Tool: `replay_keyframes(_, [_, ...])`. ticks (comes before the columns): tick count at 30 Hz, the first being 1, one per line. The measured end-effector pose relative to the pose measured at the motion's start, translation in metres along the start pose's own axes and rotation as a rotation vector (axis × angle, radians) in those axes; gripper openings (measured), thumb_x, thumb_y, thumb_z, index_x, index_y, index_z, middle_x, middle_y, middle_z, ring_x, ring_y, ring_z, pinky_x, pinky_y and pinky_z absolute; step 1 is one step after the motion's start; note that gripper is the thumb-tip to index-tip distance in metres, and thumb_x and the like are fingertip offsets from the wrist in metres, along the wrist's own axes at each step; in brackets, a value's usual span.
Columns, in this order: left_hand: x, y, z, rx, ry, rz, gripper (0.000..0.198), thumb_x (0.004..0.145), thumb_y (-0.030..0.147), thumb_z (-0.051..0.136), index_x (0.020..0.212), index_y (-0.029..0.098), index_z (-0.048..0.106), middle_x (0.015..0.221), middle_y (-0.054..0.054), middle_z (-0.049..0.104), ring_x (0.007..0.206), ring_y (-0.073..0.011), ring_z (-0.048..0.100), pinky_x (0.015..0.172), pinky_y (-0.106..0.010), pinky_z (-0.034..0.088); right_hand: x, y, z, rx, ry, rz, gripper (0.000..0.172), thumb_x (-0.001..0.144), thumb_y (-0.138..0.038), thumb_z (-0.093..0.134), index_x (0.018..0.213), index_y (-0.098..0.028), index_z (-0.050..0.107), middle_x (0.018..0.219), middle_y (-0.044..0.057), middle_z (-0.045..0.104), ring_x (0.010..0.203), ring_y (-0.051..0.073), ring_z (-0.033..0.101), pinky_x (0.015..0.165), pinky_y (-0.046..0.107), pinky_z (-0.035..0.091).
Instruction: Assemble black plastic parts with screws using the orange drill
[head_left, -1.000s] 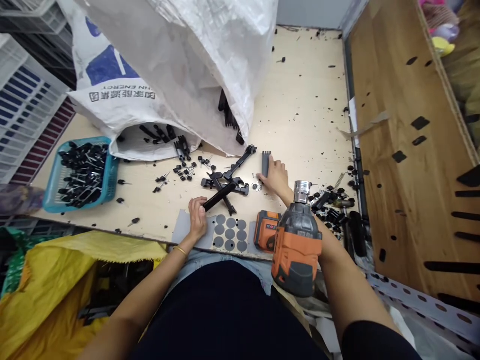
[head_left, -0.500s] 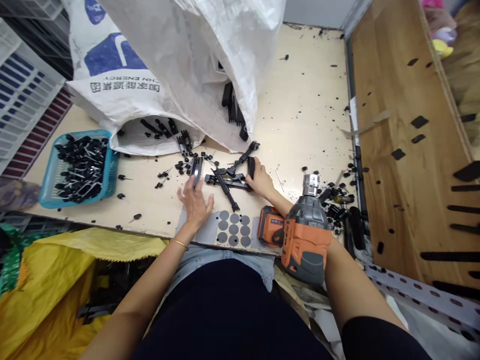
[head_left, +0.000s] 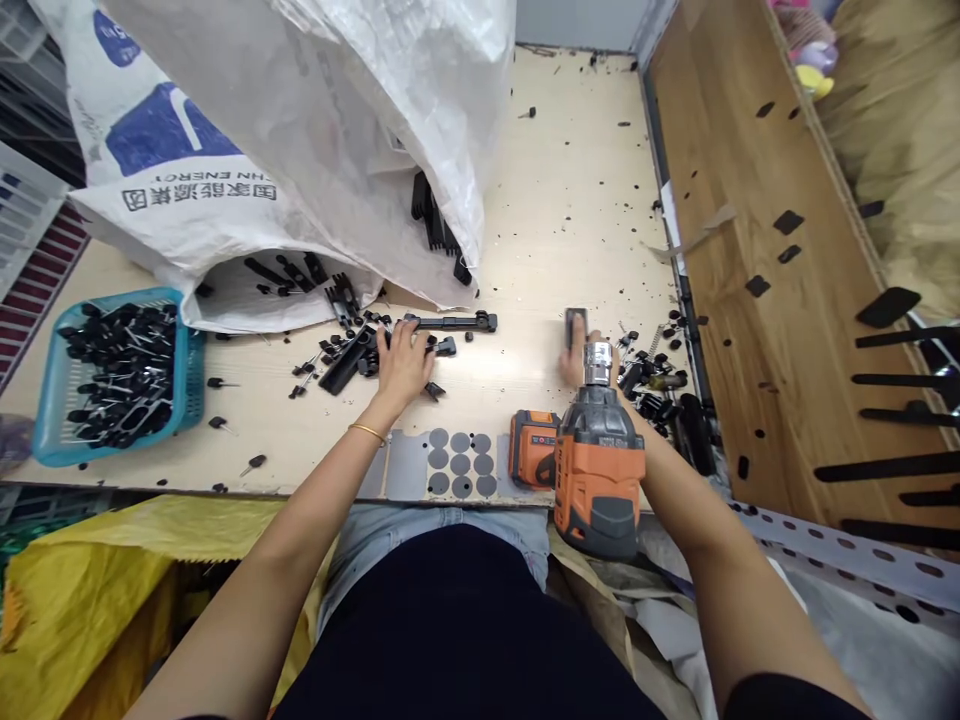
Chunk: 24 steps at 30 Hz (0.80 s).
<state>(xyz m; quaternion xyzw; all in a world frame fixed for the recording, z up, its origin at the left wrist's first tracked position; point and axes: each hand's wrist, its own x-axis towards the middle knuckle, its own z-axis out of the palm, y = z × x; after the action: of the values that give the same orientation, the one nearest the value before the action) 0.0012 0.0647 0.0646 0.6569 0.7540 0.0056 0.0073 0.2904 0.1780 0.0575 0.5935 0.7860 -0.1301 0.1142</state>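
Observation:
My left hand [head_left: 403, 368] lies palm down with its fingers spread over a cluster of black plastic parts. A long black bar [head_left: 457, 321] extends to the right past its fingertips, and a wide black strip [head_left: 349, 360] lies slanted to its left. My right hand [head_left: 574, 365] grips a small black rectangular piece [head_left: 575, 322] at its near end, low over the tabletop. Part of that hand is hidden behind an orange and black cordless impact wrench [head_left: 600, 470] with a silver socket.
A blue basket [head_left: 193, 385] full of black-headed screws stands at the left. White sacks [head_left: 315, 215] with black parts inside lie open at the back. Loose screws and black parts [head_left: 652, 375] crowd the right side by a wooden board [head_left: 739, 270]. A grey sheet with dark discs [head_left: 409, 465] lies at the front edge.
My right hand has moved right with the black rectangular piece, away from the parts. My left hand has come over the black parts, which now lie further left, nearer the loose screws.

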Motion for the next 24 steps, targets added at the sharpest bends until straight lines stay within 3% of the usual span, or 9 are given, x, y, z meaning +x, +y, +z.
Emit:
replay_keyframes(2, [0.007, 0.003, 0.002, -0.014, -0.011, 0.113, 0.066, 0.090, 0.041, 0.061, 0.150, 0.017, 0.045, 0.157, -0.014, 0.027, 0.148, -0.0324, 0.018, 0.122, -0.053, 0.003, -0.007, -0.031, -0.005, 0.010, -0.037, -0.098, 0.074, 0.092, -0.036, 0.024, 0.159, -0.013, 0.003, 0.125, 0.020, 0.039, 0.114, 0.019, 0.045, 0.108, 0.040, 0.041])
replay_keyframes(4, [0.022, 0.007, 0.004, -0.009, -0.058, 0.172, 0.087, 0.083, 0.049, 0.070, 0.157, 0.022, 0.032, 0.161, -0.012, 0.018, 0.150, -0.0357, 0.007, 0.121, -0.055, 0.002, -0.011, -0.065, -0.004, 0.034, -0.138, -0.267, 0.074, 0.091, -0.042, 0.028, 0.159, -0.027, 0.003, 0.124, 0.014, 0.043, 0.102, 0.013, 0.049, 0.097, 0.031, 0.048])
replay_keyframes(6, [0.040, 0.009, 0.007, 0.003, -0.111, 0.157, 0.088, 0.084, 0.051, 0.068, 0.157, 0.019, 0.031, 0.157, -0.014, 0.027, 0.148, -0.0366, 0.015, 0.121, -0.053, 0.010, -0.010, -0.090, 0.001, 0.006, -0.152, -0.405, 0.072, 0.092, -0.044, 0.027, 0.158, -0.036, 0.000, 0.130, 0.013, 0.040, 0.106, 0.016, 0.050, 0.096, 0.035, 0.049])
replay_keyframes(8, [0.056, 0.008, 0.008, 0.028, -0.125, 0.124, 0.070, 0.092, 0.045, 0.060, 0.152, 0.015, 0.040, 0.143, -0.015, 0.045, 0.136, -0.0337, 0.036, 0.117, -0.048, 0.023, 0.000, -0.100, 0.005, 0.005, -0.113, -0.418, 0.069, 0.092, -0.044, 0.020, 0.157, -0.038, -0.004, 0.133, 0.013, 0.038, 0.111, 0.020, 0.050, 0.096, 0.041, 0.049])
replay_keyframes(12, [0.064, 0.001, 0.008, 0.064, -0.088, -0.048, 0.049, 0.097, 0.034, 0.051, 0.142, 0.015, 0.051, 0.125, -0.016, 0.053, 0.116, -0.0334, 0.049, 0.100, -0.043, 0.041, 0.026, -0.065, 0.007, 0.091, -0.039, -0.141, 0.068, 0.093, -0.045, 0.017, 0.157, -0.038, -0.006, 0.133, 0.014, 0.038, 0.111, 0.023, 0.052, 0.094, 0.043, 0.050])
replay_keyframes(17, [0.047, 0.007, 0.012, 0.036, 0.114, -0.280, 0.055, 0.093, 0.031, 0.058, 0.143, 0.009, 0.051, 0.131, -0.022, 0.047, 0.124, -0.0379, 0.044, 0.108, -0.049, 0.034, 0.028, 0.028, -0.001, 0.141, -0.055, 0.205, 0.069, 0.092, -0.045, 0.020, 0.157, -0.033, -0.002, 0.128, 0.016, 0.042, 0.108, 0.025, 0.055, 0.095, 0.046, 0.048])
replay_keyframes(19, [0.047, 0.024, 0.018, -0.013, 0.178, -0.111, 0.052, 0.092, 0.025, 0.056, 0.141, 0.008, 0.052, 0.135, -0.022, 0.047, 0.127, -0.0353, 0.044, 0.111, -0.047, 0.033, 0.022, 0.047, -0.004, 0.147, -0.038, 0.318, 0.070, 0.092, -0.041, 0.021, 0.158, -0.025, 0.004, 0.126, 0.019, 0.043, 0.111, 0.027, 0.054, 0.096, 0.047, 0.047])
replay_keyframes(22, [0.066, 0.060, 0.030, -0.159, 0.087, 0.348, 0.050, 0.096, 0.026, 0.047, 0.143, 0.010, 0.052, 0.143, -0.020, 0.044, 0.133, -0.0297, 0.043, 0.115, -0.041, 0.033, 0.021, 0.038, -0.005, 0.173, -0.013, 0.336, 0.069, 0.092, -0.040, 0.020, 0.157, -0.027, 0.002, 0.127, 0.019, 0.042, 0.111, 0.024, 0.054, 0.096, 0.044, 0.048])
replay_keyframes(24, [0.091, 0.082, 0.037, -0.228, 0.048, 0.351, 0.060, 0.095, 0.031, 0.050, 0.151, 0.010, 0.043, 0.154, -0.021, 0.030, 0.143, -0.0340, 0.031, 0.118, -0.046, 0.027, 0.027, 0.019, -0.002, 0.198, -0.009, 0.254, 0.070, 0.092, -0.039, 0.020, 0.158, -0.029, -0.001, 0.129, 0.019, 0.041, 0.113, 0.023, 0.054, 0.096, 0.042, 0.049])
